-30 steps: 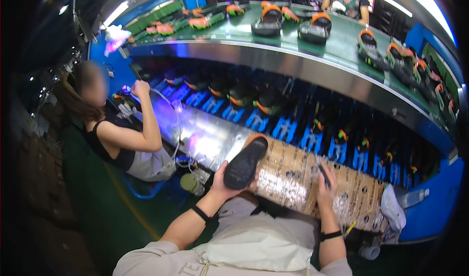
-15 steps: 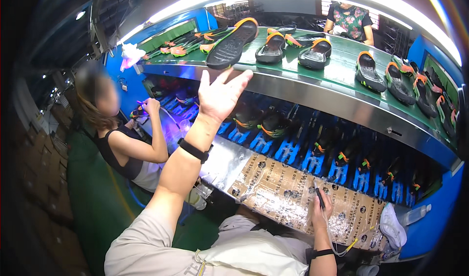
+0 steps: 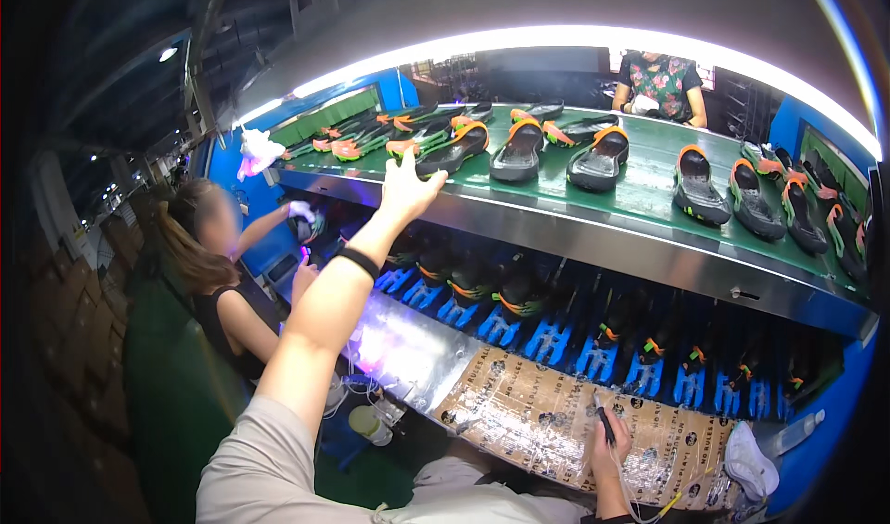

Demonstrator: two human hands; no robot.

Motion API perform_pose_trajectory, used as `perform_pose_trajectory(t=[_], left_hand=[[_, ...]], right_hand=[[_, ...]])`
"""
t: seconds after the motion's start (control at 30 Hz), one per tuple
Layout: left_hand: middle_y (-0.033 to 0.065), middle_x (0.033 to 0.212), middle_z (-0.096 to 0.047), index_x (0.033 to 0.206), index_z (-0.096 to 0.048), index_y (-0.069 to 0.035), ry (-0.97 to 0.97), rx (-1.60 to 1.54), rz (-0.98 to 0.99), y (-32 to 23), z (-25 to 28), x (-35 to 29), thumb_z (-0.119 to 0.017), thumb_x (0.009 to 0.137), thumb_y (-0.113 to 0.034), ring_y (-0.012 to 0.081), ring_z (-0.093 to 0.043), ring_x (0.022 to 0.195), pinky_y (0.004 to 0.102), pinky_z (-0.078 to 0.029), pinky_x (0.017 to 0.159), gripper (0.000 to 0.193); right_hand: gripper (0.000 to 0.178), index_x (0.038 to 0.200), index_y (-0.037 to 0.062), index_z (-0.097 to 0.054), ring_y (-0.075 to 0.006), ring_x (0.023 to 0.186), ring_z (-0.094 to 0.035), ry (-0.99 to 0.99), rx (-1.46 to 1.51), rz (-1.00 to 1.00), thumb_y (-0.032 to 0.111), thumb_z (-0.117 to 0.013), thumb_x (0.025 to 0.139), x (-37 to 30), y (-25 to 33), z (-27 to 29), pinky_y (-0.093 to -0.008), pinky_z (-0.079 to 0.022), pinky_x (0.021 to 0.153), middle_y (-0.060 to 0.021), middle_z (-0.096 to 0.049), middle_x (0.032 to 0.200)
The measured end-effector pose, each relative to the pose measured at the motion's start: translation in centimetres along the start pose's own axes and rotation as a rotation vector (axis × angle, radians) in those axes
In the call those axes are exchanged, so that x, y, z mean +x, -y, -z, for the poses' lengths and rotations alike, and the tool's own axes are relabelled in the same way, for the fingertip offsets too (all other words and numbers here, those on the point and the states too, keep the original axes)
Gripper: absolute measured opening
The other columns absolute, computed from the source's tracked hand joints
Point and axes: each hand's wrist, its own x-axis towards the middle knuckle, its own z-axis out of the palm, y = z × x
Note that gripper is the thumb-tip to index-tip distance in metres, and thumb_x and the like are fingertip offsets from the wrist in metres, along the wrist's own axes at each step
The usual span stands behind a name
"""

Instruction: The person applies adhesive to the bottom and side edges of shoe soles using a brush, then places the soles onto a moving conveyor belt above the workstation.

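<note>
My left hand (image 3: 411,190) reaches up to the green belt (image 3: 640,176) of the upper shelf. Its fingers are spread at the toe of a black shoe sole (image 3: 456,151) with an orange heel rim, which lies on the belt. The fingertips seem to touch the toe, without a visible firm grip. Lower right, my right hand (image 3: 612,450) is closed round a black pen-like tool (image 3: 605,424) with a thin cord trailing from it. That hand rests on the brown printed covering (image 3: 528,404) of the worktop.
Several more soles (image 3: 598,158) line the belt. Below it, dark shoe parts sit on blue racks (image 3: 547,339). A co-worker (image 3: 232,283) sits at left; another person (image 3: 660,88) is beyond the belt. A white shoe-shaped piece (image 3: 749,459) and clear bottle (image 3: 797,431) are at right.
The sole, earlier tilted above my upturned left palm, now lies lower on the belt. My view has shifted, and the co-worker at left has stretched an arm out. My right hand keeps its tool.
</note>
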Motion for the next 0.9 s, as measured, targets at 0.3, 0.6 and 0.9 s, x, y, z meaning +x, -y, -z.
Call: perform_pose_trajectory(t=[0.3,0.6,0.9], left_hand=[[0.0292,0.114,-0.077,0.132,-0.068,-0.003,0.074,0.081,-0.131,4.3,-3.4,7.3,-0.071,0.097,-0.057,0.0428,-0.075,0.113,0.053,-0.057,0.099,0.065],[0.0272,0.139,-0.068,0.143,-0.065,-0.001,0.353,0.331,-0.574,14.9,-2.4,16.5,-0.059,0.097,-0.002,0.0457,-0.064,0.13,0.0512,-0.052,0.108,0.047],[0.016,0.085,-0.08,0.129,-0.078,-0.006,0.292,0.418,-0.115,9.1,4.1,16.4,-0.059,0.107,-0.03,0.0313,-0.08,0.085,0.0424,-0.061,0.083,0.038]], right_hand=[[0.032,0.127,-0.0067,-0.074,-0.0313,0.091,-0.072,0.047,-0.039,-0.071,0.004,-0.07,0.097,0.4,0.8,0.1,-0.0393,-0.055,0.083,-0.0192,-0.073,0.103],[0.035,0.131,-0.0072,-0.072,-0.0287,0.092,-0.068,0.1,0.026,-0.184,0.011,-0.068,0.101,0.5,1.0,-0.3,-0.0387,-0.054,0.084,-0.0176,-0.071,0.103],[0.035,0.132,-0.0098,-0.07,-0.0266,0.087,-0.066,0.12,-0.01,-0.246,0.007,-0.065,0.102,0.4,1.7,0.1,-0.0384,-0.052,0.077,-0.017,-0.067,0.101]])
